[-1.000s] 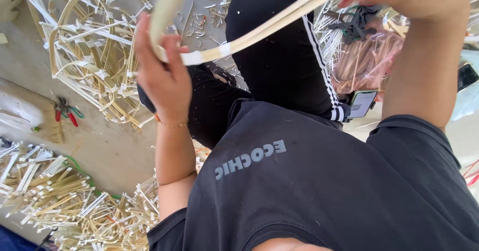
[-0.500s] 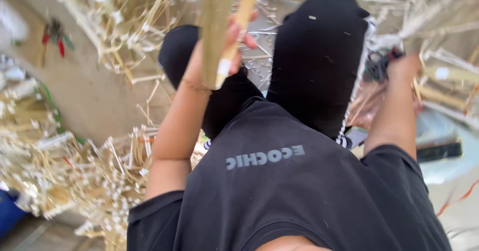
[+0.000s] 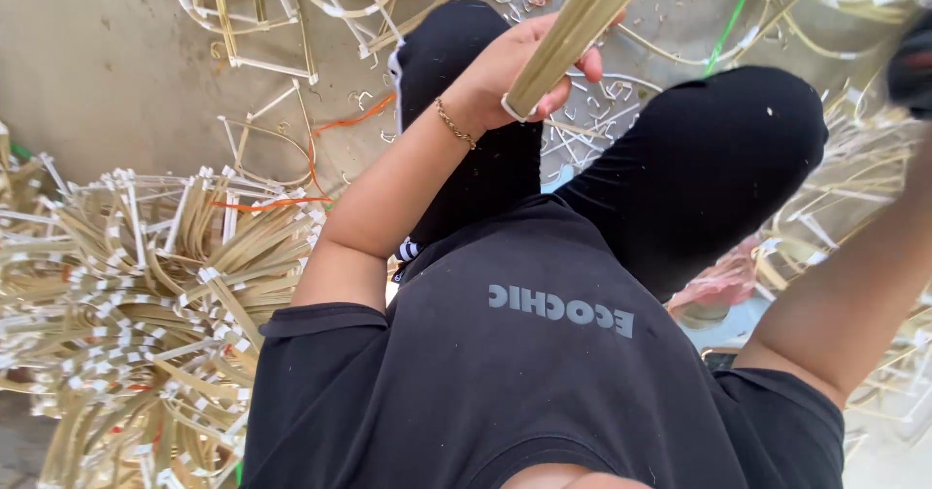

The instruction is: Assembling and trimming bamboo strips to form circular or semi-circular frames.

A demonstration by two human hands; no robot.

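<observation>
My left hand [image 3: 515,71] is closed around a flat bundle of pale bamboo strips [image 3: 582,23] that runs up and right out of the top of the picture. Its cut end pokes out below my fingers. A thin gold bracelet [image 3: 454,125] sits on that wrist. My right forearm [image 3: 854,295] reaches up along the right edge, and the hand itself is out of the frame. I am seated, with my knees in black trousers [image 3: 718,159] raised in front of my black shirt.
A heap of bent bamboo frames bound with white ties [image 3: 146,304] lies at the left. More frames [image 3: 282,3] lie at the top and right on the concrete floor [image 3: 97,62]. An orange cord [image 3: 330,125], a green strip [image 3: 733,13] and a pink bag [image 3: 718,285] are nearby.
The view has swung down and left. My left hand has kept its grip on the strips, now pointing up and right. My right hand has gone out of the frame.
</observation>
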